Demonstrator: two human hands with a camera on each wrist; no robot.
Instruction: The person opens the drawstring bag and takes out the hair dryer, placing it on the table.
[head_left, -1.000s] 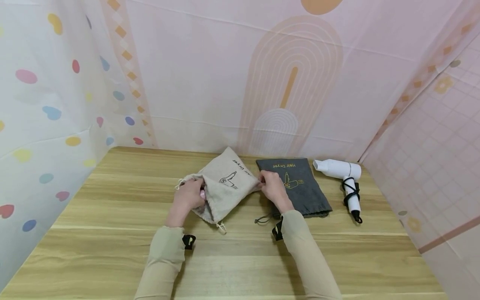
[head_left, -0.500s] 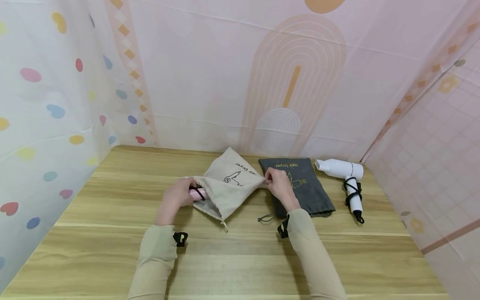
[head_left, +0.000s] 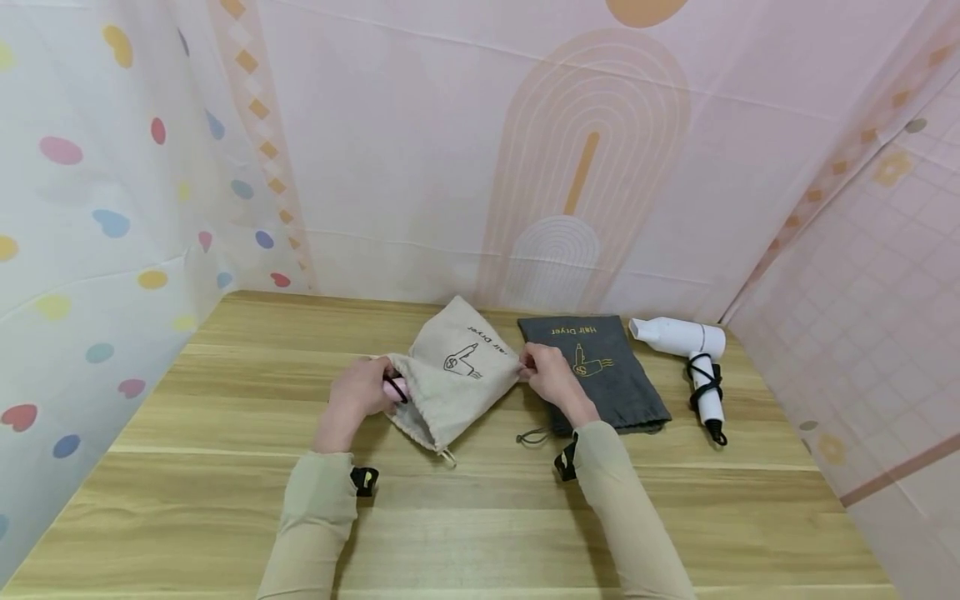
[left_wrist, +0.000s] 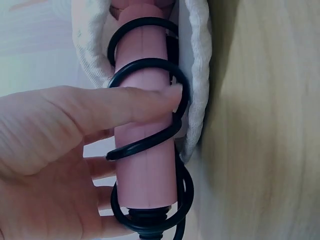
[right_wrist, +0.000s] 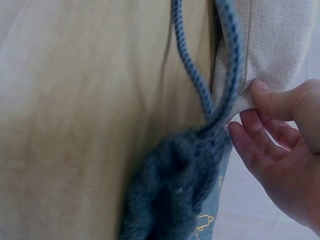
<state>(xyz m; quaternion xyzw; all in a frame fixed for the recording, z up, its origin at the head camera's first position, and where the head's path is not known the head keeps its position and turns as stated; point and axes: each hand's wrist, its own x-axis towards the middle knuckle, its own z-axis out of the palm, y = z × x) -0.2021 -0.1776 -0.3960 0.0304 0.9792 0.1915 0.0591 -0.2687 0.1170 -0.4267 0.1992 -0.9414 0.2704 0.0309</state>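
Note:
A pink hair dryer (left_wrist: pixel 145 175) with a black cord wound round its handle is partly inside a beige drawstring bag (head_left: pixel 468 367) printed "Hair Dryer". My left hand (head_left: pixel 356 389) grips its handle at the bag's mouth, thumb across the front in the left wrist view. The dryer's head is hidden in the cloth. At the bag's closed right corner, my right hand (head_left: pixel 553 375) pinches the fabric between thumb and fingers, close beside a dark grey drawstring bag (head_left: pixel 603 392).
A white hair dryer (head_left: pixel 678 337) with its black cord wrapped round the handle lies at the right of the wooden table (head_left: pixel 465 533). The grey bag's drawstring loop (head_left: pixel 534 437) trails toward the front. Patterned cloth walls (head_left: pixel 412 167) stand behind and at both sides.
My left hand has shifted left with the pink dryer's handle, which shows more than a second ago. The right hand pulled the bag's corner rightward, then eased back slightly left.

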